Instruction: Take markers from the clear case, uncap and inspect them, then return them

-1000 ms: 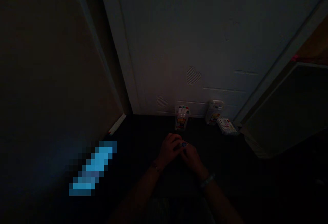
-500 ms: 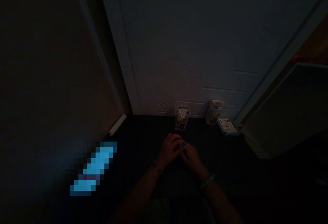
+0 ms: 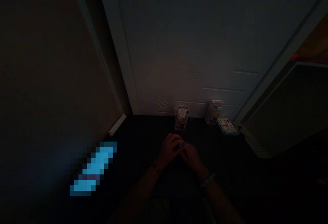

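Note:
My left hand (image 3: 169, 149) and my right hand (image 3: 190, 154) are folded together low over the dark tabletop (image 3: 143, 142). The left fingers lie bent across the right fingers, and no object shows between them. A small round blue spot, which looks like a ring (image 3: 183, 144), sits where the fingers meet. Just beyond my hands stands a clear case of markers (image 3: 180, 121), with dark, green and red caps showing at its top. Both hands are closed; dim light hides finer detail.
Against the white panel (image 3: 164, 53) stands a second clear case (image 3: 214, 113), with a flat white printed pack (image 3: 227, 125) lying beside it. A bright blue pixelated patch (image 3: 94, 167) glows at left. A white strip (image 3: 117, 124) lies along the left wall.
My hands keep the same folded pose. The view has barely shifted, and the light on the panel is slightly different. The cases and the pack stay put.

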